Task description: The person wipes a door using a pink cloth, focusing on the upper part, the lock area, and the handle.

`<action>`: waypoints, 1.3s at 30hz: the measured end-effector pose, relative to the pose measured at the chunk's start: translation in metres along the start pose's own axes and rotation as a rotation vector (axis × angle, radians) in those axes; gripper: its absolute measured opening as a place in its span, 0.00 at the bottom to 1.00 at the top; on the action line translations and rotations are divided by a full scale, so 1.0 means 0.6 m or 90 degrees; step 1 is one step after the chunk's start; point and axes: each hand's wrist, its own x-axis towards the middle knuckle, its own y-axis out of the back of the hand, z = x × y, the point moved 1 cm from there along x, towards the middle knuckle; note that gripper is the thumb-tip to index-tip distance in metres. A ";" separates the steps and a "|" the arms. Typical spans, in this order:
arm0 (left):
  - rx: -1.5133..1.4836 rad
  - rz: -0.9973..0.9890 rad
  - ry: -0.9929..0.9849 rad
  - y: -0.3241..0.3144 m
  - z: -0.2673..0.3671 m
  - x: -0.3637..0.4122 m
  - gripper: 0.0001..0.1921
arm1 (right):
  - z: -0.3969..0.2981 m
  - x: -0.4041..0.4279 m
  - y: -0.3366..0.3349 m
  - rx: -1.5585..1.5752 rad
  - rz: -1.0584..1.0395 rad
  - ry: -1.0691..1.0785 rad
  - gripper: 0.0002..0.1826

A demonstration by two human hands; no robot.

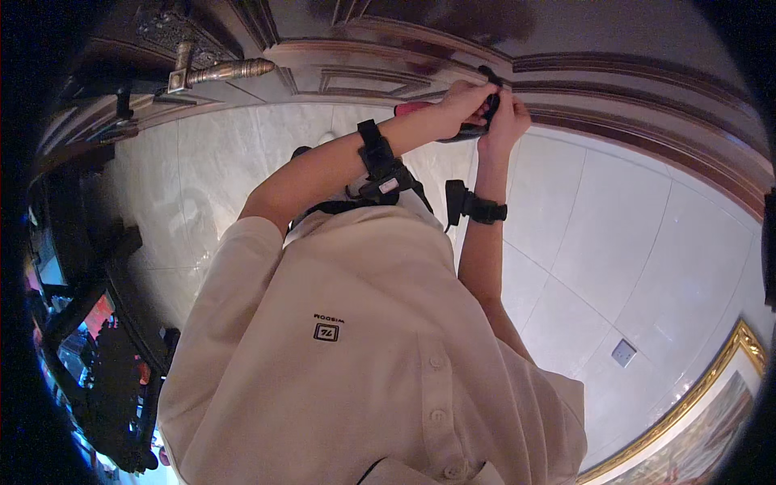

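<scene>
My left hand [465, 108] and my right hand [508, 119] are close together at the top, beside dark wooden moulding. Between them is a black item [492, 104], perhaps a strap or bag, whose exact kind I cannot tell. The fingers of both hands are closed around its upper part. A dark, rounded part hangs below the left hand, and a red thing [412, 108] shows behind the left wrist. Black bands with small devices are strapped to my left forearm [377, 151] and my right forearm [485, 209]. The fingers partly hide what is held.
Panelled dark wood [376, 82] with an ornate metal handle [230, 71] runs along the top. Pale tiles [564, 218] lie right, with a socket plate [623, 353] and a gilt-framed picture [697, 400]. Dark furniture [124, 291] stands left.
</scene>
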 end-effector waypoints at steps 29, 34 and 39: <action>-0.052 0.251 -0.320 0.149 0.111 -0.158 0.11 | -0.007 -0.107 -0.267 0.060 0.009 -0.115 0.08; -0.064 0.296 -0.341 0.188 0.132 -0.181 0.11 | 0.002 -0.140 -0.310 0.070 -0.030 -0.068 0.10; -0.039 0.290 -0.316 0.218 0.124 -0.172 0.10 | 0.010 -0.154 -0.286 0.064 -0.140 -0.087 0.10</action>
